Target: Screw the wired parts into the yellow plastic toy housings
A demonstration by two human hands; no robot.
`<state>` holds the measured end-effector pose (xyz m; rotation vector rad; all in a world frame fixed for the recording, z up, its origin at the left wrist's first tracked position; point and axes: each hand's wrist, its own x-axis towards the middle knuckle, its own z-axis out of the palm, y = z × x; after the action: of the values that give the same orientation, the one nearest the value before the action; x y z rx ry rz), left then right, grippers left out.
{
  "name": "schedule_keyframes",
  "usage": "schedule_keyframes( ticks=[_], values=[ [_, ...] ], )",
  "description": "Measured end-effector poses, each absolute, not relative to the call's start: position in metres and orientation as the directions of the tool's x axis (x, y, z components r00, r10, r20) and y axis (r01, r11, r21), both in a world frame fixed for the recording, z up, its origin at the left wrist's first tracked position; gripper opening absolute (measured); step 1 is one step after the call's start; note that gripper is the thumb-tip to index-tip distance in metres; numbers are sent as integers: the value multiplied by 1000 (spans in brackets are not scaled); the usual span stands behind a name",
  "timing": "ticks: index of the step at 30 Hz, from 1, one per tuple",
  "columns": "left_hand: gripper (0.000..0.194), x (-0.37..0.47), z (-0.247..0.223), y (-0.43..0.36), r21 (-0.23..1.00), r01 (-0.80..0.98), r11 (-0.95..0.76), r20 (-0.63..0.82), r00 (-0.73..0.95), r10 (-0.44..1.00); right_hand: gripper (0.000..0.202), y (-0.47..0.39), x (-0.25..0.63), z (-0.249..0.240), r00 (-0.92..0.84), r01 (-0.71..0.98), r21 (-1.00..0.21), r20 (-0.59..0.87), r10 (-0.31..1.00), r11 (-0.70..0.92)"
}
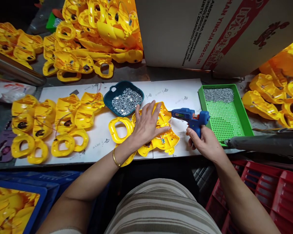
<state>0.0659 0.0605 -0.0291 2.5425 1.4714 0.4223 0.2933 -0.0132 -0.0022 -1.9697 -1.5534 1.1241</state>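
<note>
The left hand (147, 125) is in the middle of the frame, palm down, with its fingers spread wide over the upper yellow shell (164, 114). It seems to press lightly on this shell, but the palm side is hidden, so I am not able to say how firm the contact is. The right hand (205, 139), to the right of the centre, is wrapped around the handle of a blue glue gun (185, 114).

The upper shell lies to the left of the glue gun, and its long axis runs across the frame, rising a little toward the right. Its ring handle (121, 130) is at the left end, and its broad end is turned to the nozzle. The nozzle points left and is just beside this broad end; whether it touches, the view does not make clear. The left hand is the nearer one, because it lies over the shell, while the right hand reaches it only through the gun.

Just below, nearer to the bottom of the frame, the lower yellow shell (171, 140) lies in almost the same direction. Above the left hand is a dark teal tray (108, 100) with small metal pieces (127, 100).
</note>
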Motion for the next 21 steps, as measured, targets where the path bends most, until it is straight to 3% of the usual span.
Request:
schedule_keyframes(
  ticks=[6,13,17,21],
  values=[
    [95,63,-36,61,324,797,-509,212,463,860,44,-12,297,3,21,500,-792,-394,919,-351],
    [103,63,-40,61,368,775,-514,266,442,857,43,-14,296,11,-180,-63,-896,-423,888,-440],
    [106,63,-42,60,345,783,-517,287,437,853,44,13,287,3,26,-195,-942,-284,958,-274],
    [104,61,-45,60,299,794,-530,313,443,840,51,71,281,-18,356,38,-981,-167,920,-193]
  ],
)
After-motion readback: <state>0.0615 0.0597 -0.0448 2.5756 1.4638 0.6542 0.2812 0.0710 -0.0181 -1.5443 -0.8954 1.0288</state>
